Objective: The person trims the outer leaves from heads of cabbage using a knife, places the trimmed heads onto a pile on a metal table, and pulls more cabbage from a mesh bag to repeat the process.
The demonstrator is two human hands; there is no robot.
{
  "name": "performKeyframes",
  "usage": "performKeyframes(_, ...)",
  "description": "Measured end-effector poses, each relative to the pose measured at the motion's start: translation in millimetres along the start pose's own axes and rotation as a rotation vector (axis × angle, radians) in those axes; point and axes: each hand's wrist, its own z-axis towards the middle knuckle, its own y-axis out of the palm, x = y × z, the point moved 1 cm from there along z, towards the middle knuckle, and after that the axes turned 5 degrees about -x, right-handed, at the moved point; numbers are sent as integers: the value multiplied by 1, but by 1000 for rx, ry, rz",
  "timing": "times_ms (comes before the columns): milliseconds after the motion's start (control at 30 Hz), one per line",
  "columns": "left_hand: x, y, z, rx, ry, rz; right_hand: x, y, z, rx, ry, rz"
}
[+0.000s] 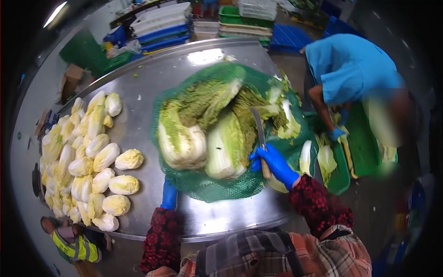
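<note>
So right hand (275,165) – blue rubbery glove – fingers wrapped round a wooden-handled knife (260,138), blade on leafy cabbages (207,134) inside green mesh sack (217,187) on shiny steel desk (152,83). Left hand (169,196) beside the sack, fingers unclear.

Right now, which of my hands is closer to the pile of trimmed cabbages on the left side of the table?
Left. Your left hand rests at the near edge of the green net sack, just right of the trimmed cabbages. Your right hand holds the knife on the sack's far side.
</note>
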Motion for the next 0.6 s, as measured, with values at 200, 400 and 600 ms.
performKeyframes(200, -5, -17, -14, -208, -248, -255, 128, -9, -68, 377, -19, 152)
performKeyframes(400, 14, -18, 6, -493, -247, 154, 129, -11, -18, 629, -102, 24)
performKeyframes(600, 25, 12, -8, -411, -435, -175, 153, -48, 96, 785, -425, -178)
